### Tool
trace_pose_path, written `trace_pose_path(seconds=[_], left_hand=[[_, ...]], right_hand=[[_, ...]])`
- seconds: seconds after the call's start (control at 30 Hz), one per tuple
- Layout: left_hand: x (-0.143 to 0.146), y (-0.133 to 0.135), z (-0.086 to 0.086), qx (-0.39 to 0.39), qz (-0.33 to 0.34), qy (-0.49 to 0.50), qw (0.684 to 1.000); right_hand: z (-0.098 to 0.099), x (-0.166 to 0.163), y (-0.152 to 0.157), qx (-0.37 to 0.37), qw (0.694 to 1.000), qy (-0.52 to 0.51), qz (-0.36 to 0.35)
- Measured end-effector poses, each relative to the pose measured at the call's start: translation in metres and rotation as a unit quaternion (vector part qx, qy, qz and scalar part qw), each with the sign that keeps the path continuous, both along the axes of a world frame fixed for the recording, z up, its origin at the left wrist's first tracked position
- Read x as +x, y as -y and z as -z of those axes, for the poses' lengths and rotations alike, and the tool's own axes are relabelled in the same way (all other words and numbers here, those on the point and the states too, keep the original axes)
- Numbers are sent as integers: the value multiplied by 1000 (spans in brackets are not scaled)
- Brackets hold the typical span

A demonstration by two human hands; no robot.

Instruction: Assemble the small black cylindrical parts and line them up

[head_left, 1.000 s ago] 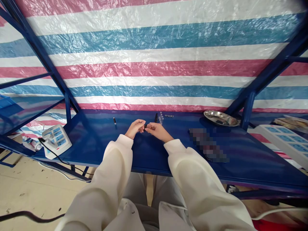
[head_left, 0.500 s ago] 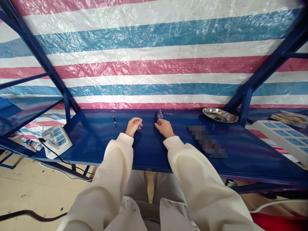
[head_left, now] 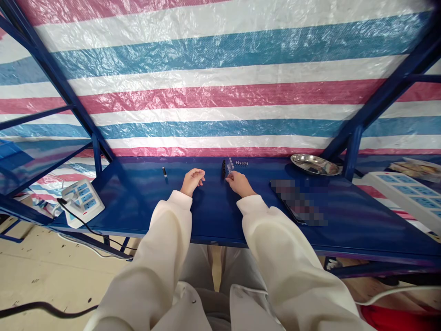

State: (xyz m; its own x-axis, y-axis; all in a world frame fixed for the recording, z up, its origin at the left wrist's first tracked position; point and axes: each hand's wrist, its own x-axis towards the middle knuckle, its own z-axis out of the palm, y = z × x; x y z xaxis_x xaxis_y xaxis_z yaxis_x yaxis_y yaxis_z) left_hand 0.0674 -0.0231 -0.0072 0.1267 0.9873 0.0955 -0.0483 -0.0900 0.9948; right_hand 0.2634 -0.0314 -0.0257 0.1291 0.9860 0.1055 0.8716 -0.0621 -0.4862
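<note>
My left hand [head_left: 192, 180] rests on the blue shelf [head_left: 144, 202] with its fingers curled inward; what they hold, if anything, is hidden. My right hand [head_left: 240, 183] lies a little to the right, fingertips drawn together and touching a cluster of small clear pieces [head_left: 229, 167] beside a short black stack [head_left: 223, 167]. What the fingertips pinch is too small to make out. A short row of tiny metal parts [head_left: 241, 163] lies just behind the cluster. A small black cylinder [head_left: 164, 172] stands alone to the left of my left hand.
A steel dish [head_left: 315, 164] sits at the back right by a blue post [head_left: 349, 158]. A blurred dark object [head_left: 298, 202] lies right of my right hand. White power strips lie at the left [head_left: 81, 200] and the right [head_left: 409, 197]. A striped tarp [head_left: 220, 92] hangs behind.
My hands, pinched together on a small dark piece a second ago, have parted. The right hand reached back to the black stack, then shifted slightly right to the clear pieces. The left hand stayed curled.
</note>
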Motion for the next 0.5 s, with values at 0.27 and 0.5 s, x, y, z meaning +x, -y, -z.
trace_pose_path(seconds=[0.27,0.5], left_hand=[[-6,-2,-6,72,-239,107,962],[-27,-8,-14,-28,-392,204,897]], right_hand=[[-6,5,5,-8,997,21,73],[-5,2,6,-16,996,28,88]])
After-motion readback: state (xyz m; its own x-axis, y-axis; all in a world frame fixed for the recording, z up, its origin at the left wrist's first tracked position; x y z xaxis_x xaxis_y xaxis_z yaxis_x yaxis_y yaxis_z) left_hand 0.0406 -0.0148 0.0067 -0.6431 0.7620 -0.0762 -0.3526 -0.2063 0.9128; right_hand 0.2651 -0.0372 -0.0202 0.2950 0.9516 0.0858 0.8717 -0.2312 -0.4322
